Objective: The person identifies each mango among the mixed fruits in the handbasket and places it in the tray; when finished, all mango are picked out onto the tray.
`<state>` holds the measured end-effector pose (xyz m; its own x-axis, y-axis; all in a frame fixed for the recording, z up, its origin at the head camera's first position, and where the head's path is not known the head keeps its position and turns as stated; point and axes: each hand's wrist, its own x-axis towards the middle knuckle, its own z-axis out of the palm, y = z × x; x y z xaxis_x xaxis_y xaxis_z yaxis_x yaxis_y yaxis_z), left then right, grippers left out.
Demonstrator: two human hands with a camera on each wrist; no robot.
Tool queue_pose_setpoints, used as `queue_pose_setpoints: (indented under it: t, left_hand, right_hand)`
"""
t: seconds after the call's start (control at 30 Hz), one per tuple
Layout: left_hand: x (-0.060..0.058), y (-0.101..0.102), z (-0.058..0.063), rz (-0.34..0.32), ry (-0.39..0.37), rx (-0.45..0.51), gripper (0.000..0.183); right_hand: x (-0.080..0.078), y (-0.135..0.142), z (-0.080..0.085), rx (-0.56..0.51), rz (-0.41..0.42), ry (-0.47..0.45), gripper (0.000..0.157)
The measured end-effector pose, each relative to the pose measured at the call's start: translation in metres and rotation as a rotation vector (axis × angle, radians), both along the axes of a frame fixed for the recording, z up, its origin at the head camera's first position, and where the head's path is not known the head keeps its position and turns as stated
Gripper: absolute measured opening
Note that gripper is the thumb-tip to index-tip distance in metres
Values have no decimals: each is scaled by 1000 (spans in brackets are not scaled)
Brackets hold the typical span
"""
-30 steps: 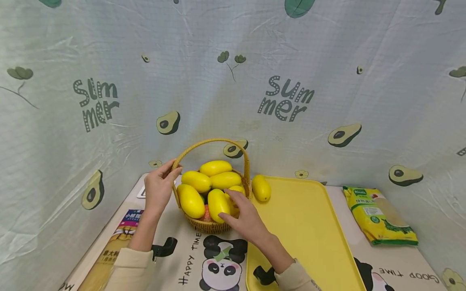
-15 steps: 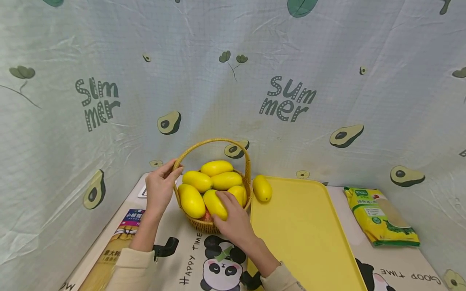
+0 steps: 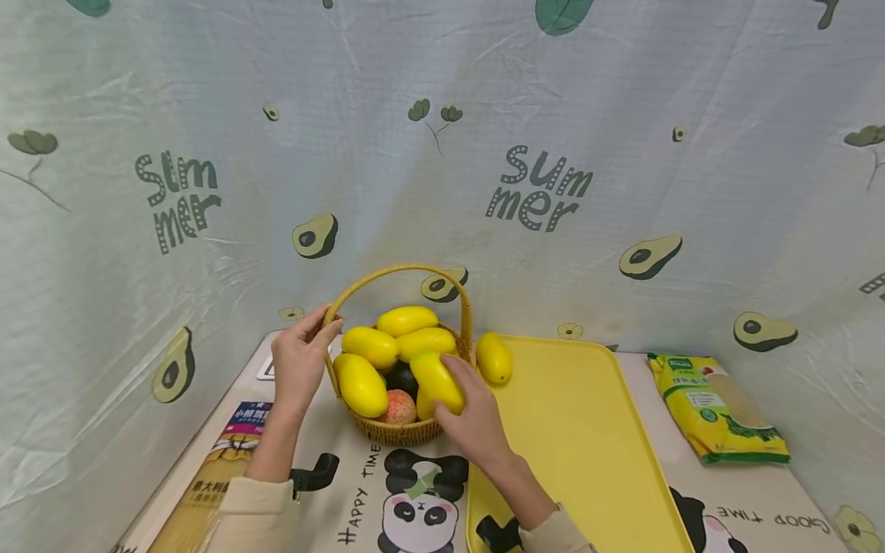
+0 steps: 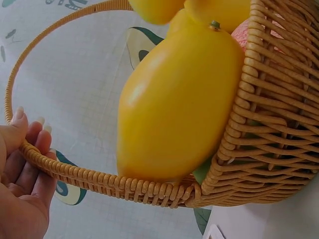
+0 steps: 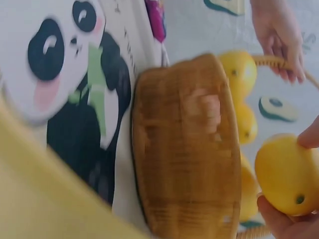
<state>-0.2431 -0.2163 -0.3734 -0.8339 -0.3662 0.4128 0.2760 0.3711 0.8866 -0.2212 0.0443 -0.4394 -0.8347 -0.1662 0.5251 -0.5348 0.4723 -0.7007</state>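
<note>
The wicker basket (image 3: 401, 434) is heaped with several yellow mangoes (image 3: 362, 388). My left hand (image 3: 299, 369) grips the left side of its tall handle (image 3: 401, 268); in the left wrist view, fingers and thumb are around the handle (image 4: 89, 177). At the basket's right front, my right hand (image 3: 478, 422) holds one mango (image 3: 439, 382), lifted over the pile and tilted. Thumb and fingers pinch that mango (image 5: 285, 174) in the right wrist view. A pinkish peach (image 3: 399, 408) and a dark round thing (image 3: 402, 377) show at the front of the basket.
Right of the basket lies a yellow tray (image 3: 574, 438), with a single mango (image 3: 494, 358) at its back left corner. A yellow-green food bag (image 3: 719, 411) lies farther right. At left is a pasta packet (image 3: 207, 476). A patterned curtain (image 3: 387, 177) hangs behind.
My right hand has closed on the front mango and lifted it up and to the right, uncovering the peach and dark thing. My left hand has stayed on the handle.
</note>
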Motion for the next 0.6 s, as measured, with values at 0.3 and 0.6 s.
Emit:
queue_pose_setpoints:
  t: [0.3,0.6]
  left_hand:
    - [0,0,-1,-9,-15,16,42]
    - [2,1,1,4,-17,14,42]
  right_hand:
    - [-19,47,-5,-51,-107,38,62]
    - [-44,98,-14,-109,-223,-89,58]
